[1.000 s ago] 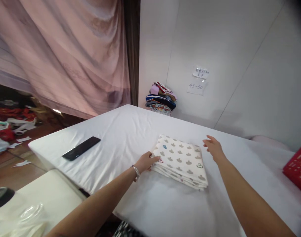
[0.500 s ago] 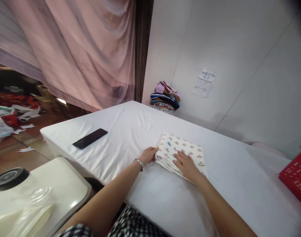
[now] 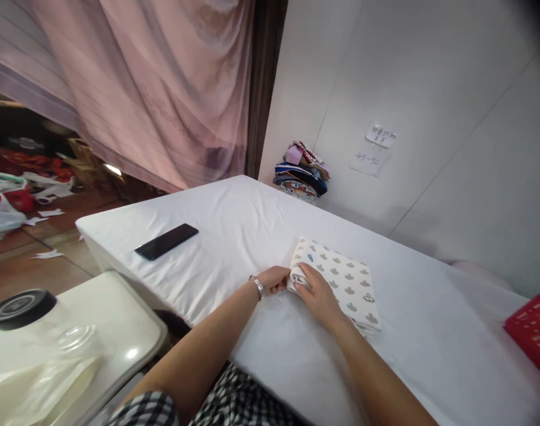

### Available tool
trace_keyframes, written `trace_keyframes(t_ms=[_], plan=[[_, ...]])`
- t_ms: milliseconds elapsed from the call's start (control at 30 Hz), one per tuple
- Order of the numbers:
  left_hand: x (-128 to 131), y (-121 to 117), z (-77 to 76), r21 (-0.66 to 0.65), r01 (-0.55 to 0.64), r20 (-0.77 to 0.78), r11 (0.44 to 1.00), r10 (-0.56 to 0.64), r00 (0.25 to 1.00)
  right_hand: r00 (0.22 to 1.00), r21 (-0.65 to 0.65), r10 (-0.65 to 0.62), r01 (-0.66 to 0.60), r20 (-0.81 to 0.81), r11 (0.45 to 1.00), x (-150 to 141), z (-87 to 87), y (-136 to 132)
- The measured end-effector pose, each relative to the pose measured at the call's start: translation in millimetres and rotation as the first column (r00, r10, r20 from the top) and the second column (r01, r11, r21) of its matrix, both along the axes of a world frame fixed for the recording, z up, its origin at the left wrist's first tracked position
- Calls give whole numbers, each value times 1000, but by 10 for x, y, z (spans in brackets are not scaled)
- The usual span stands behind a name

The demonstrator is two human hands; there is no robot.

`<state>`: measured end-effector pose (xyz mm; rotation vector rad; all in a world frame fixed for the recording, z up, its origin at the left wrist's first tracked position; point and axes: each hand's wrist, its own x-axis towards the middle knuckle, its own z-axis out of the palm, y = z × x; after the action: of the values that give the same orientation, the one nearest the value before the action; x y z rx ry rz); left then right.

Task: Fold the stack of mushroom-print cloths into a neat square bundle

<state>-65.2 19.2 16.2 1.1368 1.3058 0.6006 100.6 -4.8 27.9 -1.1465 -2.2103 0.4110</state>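
Observation:
A folded white cloth (image 3: 340,275) printed with grey mouse-head shapes lies on the white-covered table (image 3: 234,225). What kind of textile it is I cannot tell. At its near left corner, my right hand (image 3: 316,296) grips the layered edge, thumb below and fingers over the top, so the edge curls up there. My left hand (image 3: 274,279), with a silver bracelet at the wrist, is closed at the same corner from the left. Its fingertips are partly hidden against the cloth.
A black phone (image 3: 167,241) lies on the table's left part. Against the wall stands a stack of folded clothes (image 3: 301,171). A red basket (image 3: 533,325) is at the right edge. To the left, a white stool-like surface (image 3: 132,313) holds a black round lid (image 3: 21,309).
My right hand has moved left from lying flat on the cloth to gripping its near left corner, which now curls up. My left hand stays at that corner. The view has shifted slightly.

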Motion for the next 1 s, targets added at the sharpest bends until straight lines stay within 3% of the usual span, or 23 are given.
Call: trace_keyframes(t_ms=[133,300,467,633,1000], plan=[[10,-10,-15,33,22,7,999,-22,1000,1000,65,-5,3,27,998,-10,-39,13],[13,-23,-45,127,-70,-40,989,75,996,996,86,-84,83,7,993,-2,-65,-21],[-10,-60,-40,176,-125,-67,976,139,988,992,200,-15,-11,128,980,-55,-159,-48],[-25,-76,-56,210,-124,-79,970,143,987,995,258,-79,62,56,964,-43,-151,-89],[-118,-69,-48,80,-136,43,987,133,990,978,297,-67,4,200,955,-172,-263,-141]])
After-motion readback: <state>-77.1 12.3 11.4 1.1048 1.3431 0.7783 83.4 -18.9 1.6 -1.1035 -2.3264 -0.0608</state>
